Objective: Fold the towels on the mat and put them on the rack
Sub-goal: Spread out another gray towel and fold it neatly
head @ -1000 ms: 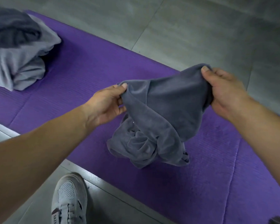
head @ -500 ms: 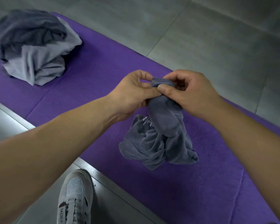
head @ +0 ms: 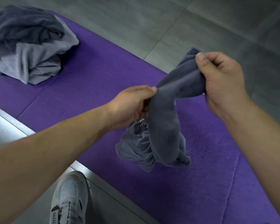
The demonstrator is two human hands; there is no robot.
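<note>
Nearest, a pale grey mesh shoe stands on the grey floor, just off the near edge of the purple mat. Over the middle of the mat hangs a dark grey towel, its lower end bunched in crumpled folds; whether that end touches the mat is unclear. Above the bunch, the left hand pinches the towel between thumb and curled fingers. Farther off and to the right, the right hand is fisted round the towel's upper end, thumb on top, with a corner poking out beyond it. The cloth runs as a twisted roll between the two hands. At the mat's far left lies a heap of towels, dark grey over lighter grey, unfolded.
</note>
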